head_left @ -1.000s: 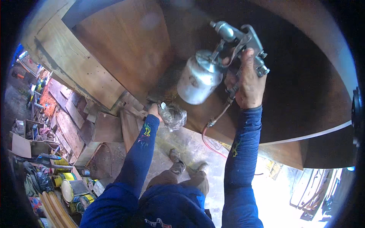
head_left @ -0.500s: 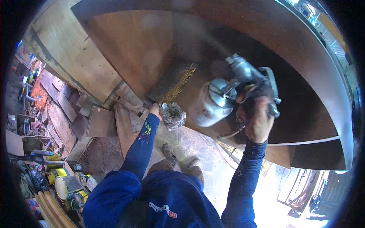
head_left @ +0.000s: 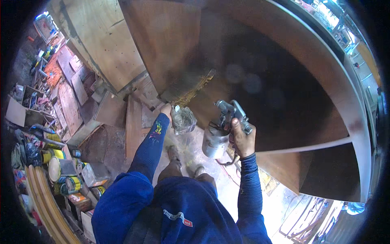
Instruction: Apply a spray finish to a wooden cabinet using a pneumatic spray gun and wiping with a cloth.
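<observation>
My right hand [head_left: 244, 139] is closed around the handle of a metal spray gun [head_left: 227, 113], its thumb up along the back. The gun's silver paint cup [head_left: 214, 142] hangs below the body, and a hose curves down beside my hand. The nozzle points up and left, toward the dark inner face of a large curved wooden piece [head_left: 268, 93]. On the left, my left hand [head_left: 165, 110] grips the rim of a smeared, see-through plastic container [head_left: 184, 122]; some of its fingers are hidden. A dark block with a yellowish torn edge [head_left: 195, 87] lies just beyond the container.
A pale plywood panel [head_left: 101, 36] stands at the upper left, with loose boards [head_left: 73, 105] below it. Several paint cans [head_left: 61, 168] and curved wooden strips [head_left: 46, 203] crowd the lower left. The wooden piece's pale curved edge [head_left: 357, 122] runs along the right.
My right hand has brought the spray gun left and down, nearer the container. The mist seen at its nozzle no longer shows. My left hand still holds the container; the view has shifted.
</observation>
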Demonstrator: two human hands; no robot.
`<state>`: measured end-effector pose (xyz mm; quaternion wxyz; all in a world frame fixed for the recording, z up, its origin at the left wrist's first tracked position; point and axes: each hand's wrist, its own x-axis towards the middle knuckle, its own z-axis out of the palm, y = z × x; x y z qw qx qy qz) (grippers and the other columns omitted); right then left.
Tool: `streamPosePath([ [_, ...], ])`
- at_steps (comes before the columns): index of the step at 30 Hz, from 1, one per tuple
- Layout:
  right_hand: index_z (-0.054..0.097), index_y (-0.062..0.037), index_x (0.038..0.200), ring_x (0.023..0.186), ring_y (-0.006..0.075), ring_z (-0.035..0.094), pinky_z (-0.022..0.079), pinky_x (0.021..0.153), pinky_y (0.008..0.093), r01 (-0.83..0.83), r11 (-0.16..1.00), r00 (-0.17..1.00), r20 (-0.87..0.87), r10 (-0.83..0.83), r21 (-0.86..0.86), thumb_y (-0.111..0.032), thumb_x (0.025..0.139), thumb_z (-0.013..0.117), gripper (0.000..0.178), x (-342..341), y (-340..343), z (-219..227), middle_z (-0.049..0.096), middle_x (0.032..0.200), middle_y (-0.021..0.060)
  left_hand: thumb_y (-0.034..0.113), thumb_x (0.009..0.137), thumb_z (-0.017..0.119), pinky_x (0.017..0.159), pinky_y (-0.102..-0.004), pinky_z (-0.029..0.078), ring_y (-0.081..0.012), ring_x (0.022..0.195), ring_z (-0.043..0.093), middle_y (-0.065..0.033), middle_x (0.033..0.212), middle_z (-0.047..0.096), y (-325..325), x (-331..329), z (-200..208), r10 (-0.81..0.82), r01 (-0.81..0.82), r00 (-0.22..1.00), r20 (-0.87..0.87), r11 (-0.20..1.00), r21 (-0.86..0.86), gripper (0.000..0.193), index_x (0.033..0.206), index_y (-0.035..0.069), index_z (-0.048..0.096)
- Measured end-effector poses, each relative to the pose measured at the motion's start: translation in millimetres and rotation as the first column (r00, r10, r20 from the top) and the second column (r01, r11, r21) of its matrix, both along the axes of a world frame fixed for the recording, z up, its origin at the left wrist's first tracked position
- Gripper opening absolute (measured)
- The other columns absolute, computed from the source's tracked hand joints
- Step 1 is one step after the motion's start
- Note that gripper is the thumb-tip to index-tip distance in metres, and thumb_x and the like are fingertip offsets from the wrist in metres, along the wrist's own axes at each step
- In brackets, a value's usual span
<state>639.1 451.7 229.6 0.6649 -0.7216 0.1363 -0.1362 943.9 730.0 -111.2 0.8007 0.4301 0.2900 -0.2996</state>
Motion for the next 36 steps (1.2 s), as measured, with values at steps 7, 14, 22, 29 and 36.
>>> streamPosePath([
  [7, 0.061, -0.0010, 0.075, 0.049, 0.0071, 0.051, 0.038, 0.045, 0.0233, -0.063, 0.993, 0.986, -0.159, 0.047, -0.099, -0.034, 0.096, 0.066, 0.039, -112.0, 20.9, -67.6, 0.054, 0.057, -0.0004, 0.023, 0.093, 0.067, 0.063, -0.0322, 0.051, -0.0141, 0.070, 0.061, -0.0026, 0.087, 0.064, 140.2, -232.9, 134.0, -0.024, -0.019, 0.945, 0.327, 0.992, 0.127, 0.025, 0.112, 0.008, 0.063],
  [14, 0.064, 0.0009, 0.092, 0.054, 0.0071, 0.054, 0.041, 0.048, 0.0230, -0.494, 0.833, 0.861, -0.274, 0.428, -0.251, -0.040, 0.094, 0.067, 0.042, -173.6, 60.9, -122.6, 0.057, 0.061, -0.0006, 0.022, 0.095, 0.065, 0.058, -0.0257, 0.047, -0.0093, 0.063, 0.055, -0.0022, 0.080, 0.063, 299.9, -516.8, 41.6, 0.260, -0.279, 0.959, 0.110, 0.933, 0.228, 0.027, 0.115, 0.004, 0.064],
  [22, 0.062, 0.0044, 0.120, 0.077, 0.0078, 0.058, 0.048, 0.067, 0.0224, -0.777, 0.628, 0.562, -0.498, 0.661, -0.045, -0.020, 0.092, 0.071, 0.038, -235.1, 136.3, -167.8, 0.067, 0.094, 0.0036, 0.040, 0.093, 0.060, 0.080, -0.0319, 0.053, -0.0198, 0.087, 0.068, -0.0115, 0.100, 0.073, 268.9, -643.6, -120.0, 0.182, -0.179, 0.982, 0.043, 0.843, 0.507, 0.043, 0.121, 0.009, 0.068],
  [29, 0.060, 0.0067, 0.121, 0.094, 0.0136, 0.061, 0.050, 0.084, 0.0287, -0.959, 0.279, 0.272, -0.435, 0.858, -0.049, -0.019, 0.092, 0.070, 0.040, -251.5, 200.3, -182.5, 0.068, 0.104, 0.0107, 0.078, 0.070, 0.065, 0.072, -0.0405, 0.052, -0.0285, 0.073, 0.067, -0.0170, 0.066, 0.068, 243.6, -769.8, -123.9, 0.062, 0.160, 0.958, -0.279, 0.693, 0.703, 0.079, 0.064, -0.001, 0.068],
  [36, 0.062, 0.0011, 0.121, 0.084, 0.0127, 0.058, 0.050, 0.076, 0.0300, -0.930, -0.218, -0.123, -0.308, 0.943, -0.295, -0.015, 0.093, 0.065, 0.033, -288.6, 258.5, -179.7, 0.066, 0.094, 0.0076, 0.038, 0.091, 0.068, 0.055, -0.0294, 0.051, -0.0136, 0.058, 0.063, -0.0141, 0.092, 0.075, 132.2, -970.5, 16.7, 0.976, -0.964, 0.104, -0.192, 0.147, 0.222, 0.050, 0.130, 0.010, 0.057],
])
